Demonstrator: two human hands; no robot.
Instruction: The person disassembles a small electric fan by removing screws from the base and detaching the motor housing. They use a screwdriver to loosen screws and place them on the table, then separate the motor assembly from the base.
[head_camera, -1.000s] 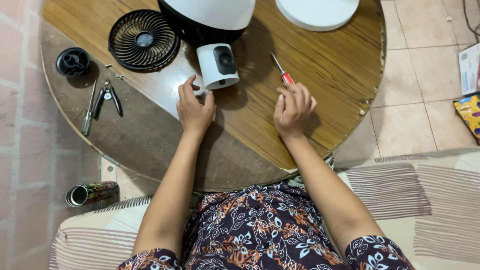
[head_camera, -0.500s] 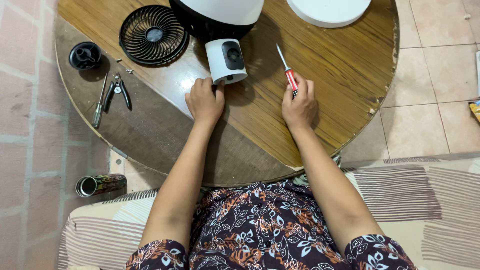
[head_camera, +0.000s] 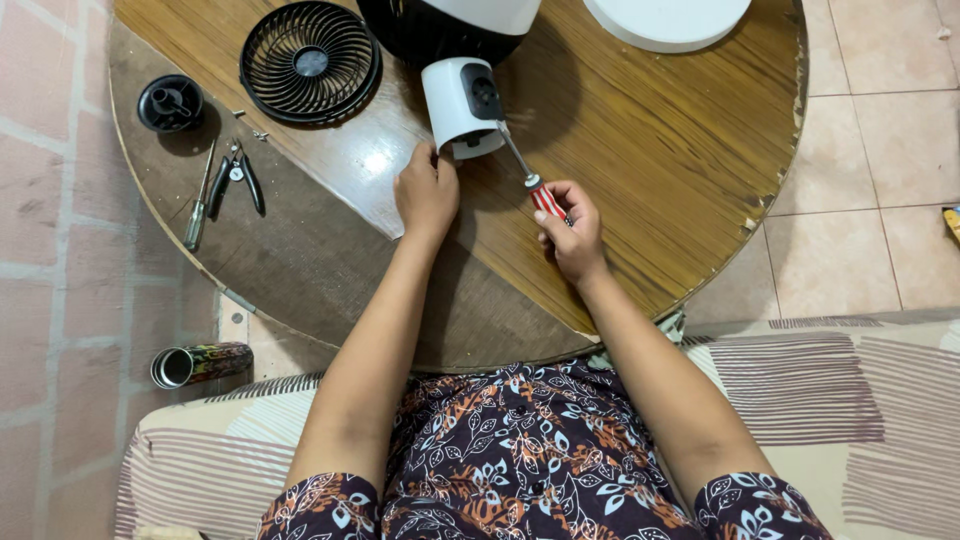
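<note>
Beside the black grille (head_camera: 311, 62), the left hand (head_camera: 426, 190) steadies the light, hard-plastic fan stem (head_camera: 460, 105) while the right hand (head_camera: 570, 228) grips the slim red-handled screwdriver (head_camera: 532, 184), fingers closed.

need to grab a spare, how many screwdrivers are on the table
2: a red-handled screwdriver in the right hand, tip at the white fan stem, and a second screwdriver lying beside the pliers at the table's left edge.

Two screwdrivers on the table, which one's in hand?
The red-handled screwdriver, held in the right hand with its tip at the white fan neck. The other screwdriver lies untouched at the table's left edge beside the pliers.
</note>
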